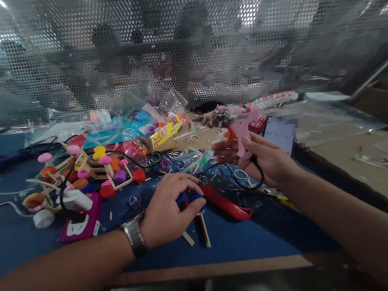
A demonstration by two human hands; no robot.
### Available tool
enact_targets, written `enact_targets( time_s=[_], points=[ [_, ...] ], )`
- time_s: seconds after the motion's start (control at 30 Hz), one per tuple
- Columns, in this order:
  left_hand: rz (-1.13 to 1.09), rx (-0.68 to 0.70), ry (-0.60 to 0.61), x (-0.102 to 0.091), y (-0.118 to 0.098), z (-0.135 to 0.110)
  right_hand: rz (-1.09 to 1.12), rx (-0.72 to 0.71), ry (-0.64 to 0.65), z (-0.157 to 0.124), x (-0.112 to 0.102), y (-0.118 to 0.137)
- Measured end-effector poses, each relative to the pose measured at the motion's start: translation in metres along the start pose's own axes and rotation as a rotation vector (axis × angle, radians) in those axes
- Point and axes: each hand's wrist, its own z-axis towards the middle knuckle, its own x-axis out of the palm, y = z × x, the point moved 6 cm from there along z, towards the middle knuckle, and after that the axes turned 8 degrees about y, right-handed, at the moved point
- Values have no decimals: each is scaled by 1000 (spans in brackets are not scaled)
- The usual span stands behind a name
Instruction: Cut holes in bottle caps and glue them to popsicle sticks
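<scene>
My right hand point(266, 155) is closed around a pink glue gun point(242, 135), lifted over the table, with a black cord hanging in a loop below it. Lower and to the left, my left hand point(171, 209) curls palm-down over a small blue piece point(197, 196), its thumb and fingers closed on it; the fingers cover most of its shape. Just right of those fingertips lies a red-handled tool point(228, 203). Under the left hand, thin wooden sticks point(205, 230) rest on the blue tabletop point(160, 255).
Stick models with coloured caps point(101, 168) stand at left, behind a purple power strip point(80, 224) with a white plug. Plastic bags and a yellow packet point(166, 131) crowd the back before a perforated metal screen point(166, 70). A phone point(277, 134) and cardboard point(373, 170) lie right.
</scene>
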Motion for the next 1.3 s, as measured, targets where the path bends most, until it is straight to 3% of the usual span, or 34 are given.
enact_targets(
  time_s=[0.13,0.27,0.4,0.5,0.67,0.87,1.07,1.3],
  points=[
    [12,-24,-56,-3,2,-1,-37,-106,-86,14,-13,19],
    [-43,-82,-19,-1,5,-1,-50,-146,-150,49,-29,32],
    [-115,-121,-32,-1,5,-2,-67,-119,-211,85,-41,25],
    [-205,-115,-22,-1,4,-3,-84,-73,-202,93,-42,13],
    [-260,-135,-36,-1,7,-3,-104,-74,-131,67,-35,4],
    [-230,-205,-104,-4,14,-3,-91,-149,-112,36,-31,14],
    [-362,-198,-69,1,15,-1,-36,-34,-28,13,-12,5],
    [-151,-162,-62,-5,11,2,-45,12,72,-8,6,0]
  ],
)
